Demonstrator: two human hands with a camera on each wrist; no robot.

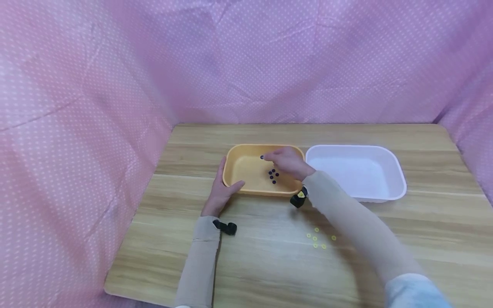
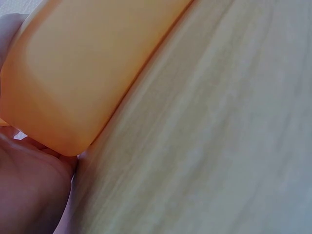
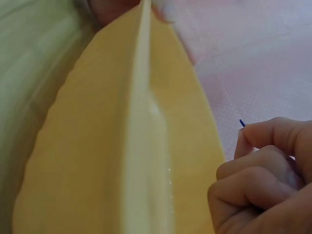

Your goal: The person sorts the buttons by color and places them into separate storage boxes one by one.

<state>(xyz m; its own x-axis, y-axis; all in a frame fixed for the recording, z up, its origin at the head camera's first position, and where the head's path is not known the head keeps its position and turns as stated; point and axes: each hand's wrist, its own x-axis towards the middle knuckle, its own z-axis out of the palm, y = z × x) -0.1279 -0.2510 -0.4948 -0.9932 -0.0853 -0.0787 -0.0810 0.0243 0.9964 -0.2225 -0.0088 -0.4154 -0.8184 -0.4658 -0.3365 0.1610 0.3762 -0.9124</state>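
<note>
Lying lower right, yellow rings (image 1: 315,238) show only in head view; right hand (image 3: 265,170) pinches dark-blue piece (image 3: 242,123), left hand (image 1: 220,192) grips rectangular orange tray (image 1: 246,167).

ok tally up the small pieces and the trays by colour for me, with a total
Dark blue pieces: 6, counting the one pinched in the right hand
Yellow rings: 6
Orange tray: 1
White tray: 1
Total in sight: 14
</note>
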